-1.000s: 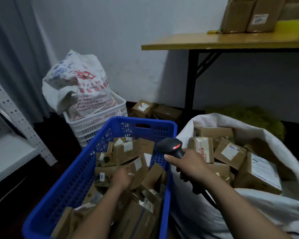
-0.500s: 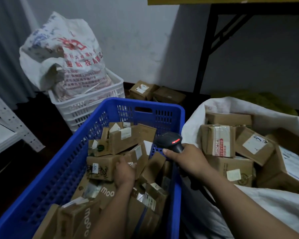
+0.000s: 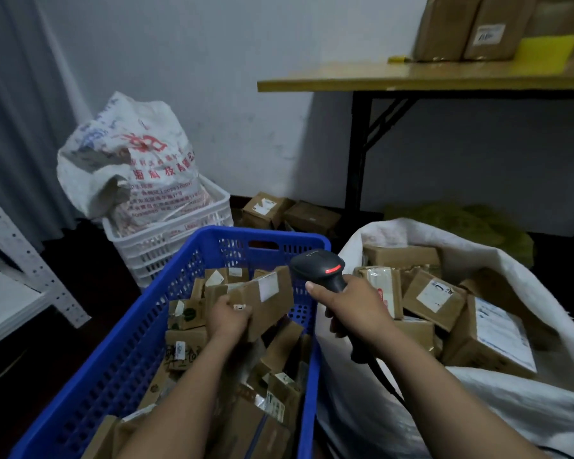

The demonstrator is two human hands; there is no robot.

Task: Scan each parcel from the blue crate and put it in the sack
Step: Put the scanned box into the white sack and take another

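The blue crate (image 3: 120,356) stands in front of me, filled with several brown cardboard parcels. My left hand (image 3: 227,318) grips one brown parcel (image 3: 262,301) with a white label and holds it tilted above the others in the crate. My right hand (image 3: 352,309) is shut on a black barcode scanner (image 3: 318,266) with a red light lit, its head right beside the lifted parcel's label. The white sack (image 3: 497,402) lies open to the right, holding several parcels.
A white crate (image 3: 179,236) with a printed bag (image 3: 130,164) stands behind the blue one. Two boxes (image 3: 289,213) sit on the floor by the wall. A wooden table (image 3: 424,76) carries boxes at upper right. Grey shelving (image 3: 17,276) is at the left.
My left hand has taken hold of a parcel in the crate and lifted it up toward the scanner. My right hand keeps the scanner near the crate's right rim.
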